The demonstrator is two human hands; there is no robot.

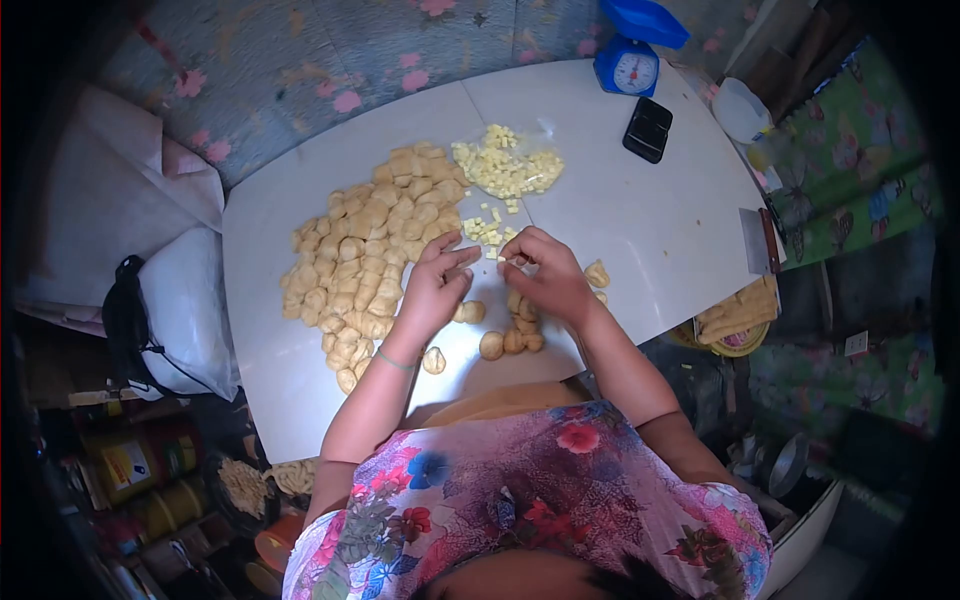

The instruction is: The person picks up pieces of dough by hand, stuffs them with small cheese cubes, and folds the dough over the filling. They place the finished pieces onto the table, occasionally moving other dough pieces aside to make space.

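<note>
Basically, loose pale-yellow cubes (475, 230) lie on the worktop (620, 220) just beyond both hands. Likely light, soft, crushable: opposite faces, light pinch. Left hand (436, 285): fingers spread, nothing visibly held. Right hand (552, 275): fingertips bunched near a cube; can't tell if gripped. Dough balls (370, 250) alongside: probably squishy, cup sides.

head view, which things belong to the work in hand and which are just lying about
Seemingly in the work:
dough pieces, mostly left of the hands
yellow cubes, by the left hand and right hand
table, under both

Probably just lying about, no hand near:
scale
black case
knife
white bag
</note>
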